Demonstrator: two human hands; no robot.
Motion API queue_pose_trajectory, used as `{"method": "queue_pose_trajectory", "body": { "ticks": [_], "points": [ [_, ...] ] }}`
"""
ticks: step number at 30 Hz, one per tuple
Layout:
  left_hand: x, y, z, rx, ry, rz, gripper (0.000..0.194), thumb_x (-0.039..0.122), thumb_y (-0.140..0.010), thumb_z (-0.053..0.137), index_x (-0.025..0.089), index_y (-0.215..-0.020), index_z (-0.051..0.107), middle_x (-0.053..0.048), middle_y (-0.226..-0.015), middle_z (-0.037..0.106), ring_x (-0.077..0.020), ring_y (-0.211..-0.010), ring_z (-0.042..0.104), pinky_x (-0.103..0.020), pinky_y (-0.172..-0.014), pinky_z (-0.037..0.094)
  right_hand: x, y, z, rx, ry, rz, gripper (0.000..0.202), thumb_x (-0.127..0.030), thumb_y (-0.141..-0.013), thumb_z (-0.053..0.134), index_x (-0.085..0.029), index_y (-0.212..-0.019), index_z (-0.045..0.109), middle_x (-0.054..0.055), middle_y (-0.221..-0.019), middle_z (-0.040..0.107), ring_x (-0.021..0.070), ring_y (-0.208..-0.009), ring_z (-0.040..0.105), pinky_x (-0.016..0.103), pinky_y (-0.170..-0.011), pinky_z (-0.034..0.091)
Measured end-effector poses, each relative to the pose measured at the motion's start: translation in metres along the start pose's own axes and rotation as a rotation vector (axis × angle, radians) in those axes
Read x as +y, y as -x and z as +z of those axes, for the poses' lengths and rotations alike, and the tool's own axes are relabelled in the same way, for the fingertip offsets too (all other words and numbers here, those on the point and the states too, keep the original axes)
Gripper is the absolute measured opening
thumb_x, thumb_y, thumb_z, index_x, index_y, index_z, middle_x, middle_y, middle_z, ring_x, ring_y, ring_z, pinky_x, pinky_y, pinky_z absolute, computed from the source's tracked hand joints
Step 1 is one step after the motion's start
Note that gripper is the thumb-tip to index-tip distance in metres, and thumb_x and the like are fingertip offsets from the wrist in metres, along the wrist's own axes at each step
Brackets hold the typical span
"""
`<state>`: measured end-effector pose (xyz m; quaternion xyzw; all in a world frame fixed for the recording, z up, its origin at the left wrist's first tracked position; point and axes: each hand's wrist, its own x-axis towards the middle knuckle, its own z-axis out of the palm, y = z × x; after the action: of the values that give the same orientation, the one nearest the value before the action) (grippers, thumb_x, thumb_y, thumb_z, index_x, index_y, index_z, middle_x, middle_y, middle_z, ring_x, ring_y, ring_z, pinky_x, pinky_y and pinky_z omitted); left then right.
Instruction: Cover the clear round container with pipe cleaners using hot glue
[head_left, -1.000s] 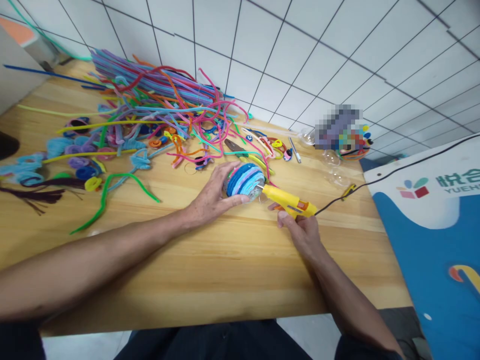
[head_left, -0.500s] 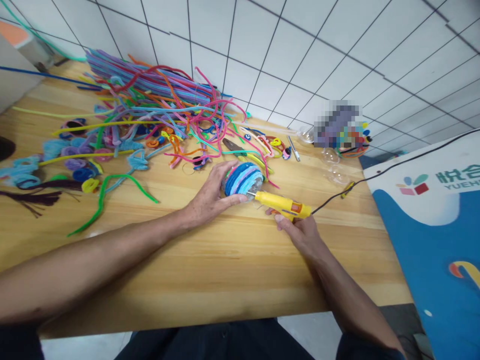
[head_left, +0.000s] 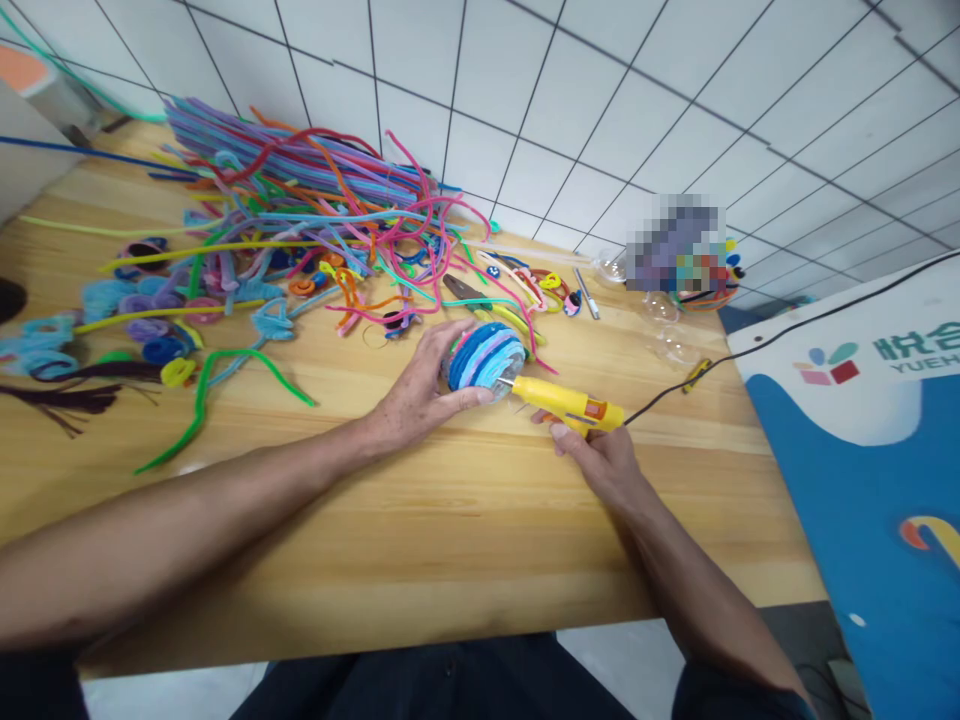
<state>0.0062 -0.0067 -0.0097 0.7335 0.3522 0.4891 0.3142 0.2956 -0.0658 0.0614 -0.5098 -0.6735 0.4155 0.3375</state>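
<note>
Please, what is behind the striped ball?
Yellow-handled pliers lie behind the striped ball, their dark head clearly in view. Whatever the ball covers there cannot be seen.

ball (head_left: 487,356) sits in left hand (head_left: 420,395), over middle of desk (head_left: 420,560) | glue gun (head_left: 566,402) is in right hand (head_left: 606,455), right of ball | pliers (head_left: 461,291) lie on desk behind ball | pipe cleaner pile (head_left: 300,165) lies on desk, back left | wall (head_left: 559,110) behind desk | sign (head_left: 862,500) right of desk | cord (head_left: 679,386) runs right from glue gun, across sign
</note>
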Motion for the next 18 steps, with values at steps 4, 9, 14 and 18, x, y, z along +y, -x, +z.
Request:
{"method": "queue_pose_trajectory", "body": {
  "ticks": [4, 9, 14, 18],
  "points": [
    [0.001, 0.0, 0.0, 0.004, 0.021, -0.008, 0.085, 0.062, -0.099, 0.081, 0.031, -0.168, 0.043, -0.016, -0.165, 0.055, -0.0361, -0.157, 0.054, -0.058, -0.134, 0.045, 0.009, 0.002, -0.002, -0.012, 0.118, -0.073, 0.029, -0.045, -0.104, 0.071, -0.023, -0.116, 0.085, 0.006, -0.099, 0.087, 0.0205, -0.077, 0.075, 0.032, -0.067, 0.062],
    [0.004, -0.001, -0.001, 0.006, 0.027, -0.011, 0.084, 0.061, -0.098, 0.083, 0.033, -0.167, 0.044, -0.015, -0.165, 0.056, -0.0363, -0.156, 0.056, -0.058, -0.133, 0.046, 0.019, 0.003, -0.012, 0.13, 0.465, -0.417, 0.035, -0.037, -0.103, 0.076, -0.027, -0.136, 0.077, 0.009, -0.115, 0.088, 0.0276, -0.097, 0.084, 0.042, -0.088, 0.069],
    [0.006, -0.001, -0.003, -0.021, 0.045, -0.056, 0.085, 0.06, -0.097, 0.084, 0.033, -0.167, 0.043, -0.015, -0.165, 0.055, -0.0374, -0.157, 0.054, -0.06, -0.134, 0.045, 0.024, 0.002, -0.02, 0.137, 0.752, -0.565, 0.04, -0.027, -0.107, 0.064, -0.029, -0.146, 0.07, 0.011, -0.113, 0.087, 0.0298, -0.094, 0.083, 0.043, -0.085, 0.07],
    [0.005, 0.0, -0.003, -0.032, 0.084, -0.094, 0.087, 0.06, -0.097, 0.085, 0.034, -0.168, 0.042, -0.016, -0.167, 0.052, -0.0372, -0.158, 0.053, -0.061, -0.134, 0.044, 0.024, 0.0, -0.017, 0.139, 0.775, -0.629, 0.038, -0.028, -0.11, 0.06, -0.027, -0.147, 0.068, 0.01, -0.108, 0.086, 0.028, -0.09, 0.081, 0.04, -0.082, 0.067]
  ]
}}
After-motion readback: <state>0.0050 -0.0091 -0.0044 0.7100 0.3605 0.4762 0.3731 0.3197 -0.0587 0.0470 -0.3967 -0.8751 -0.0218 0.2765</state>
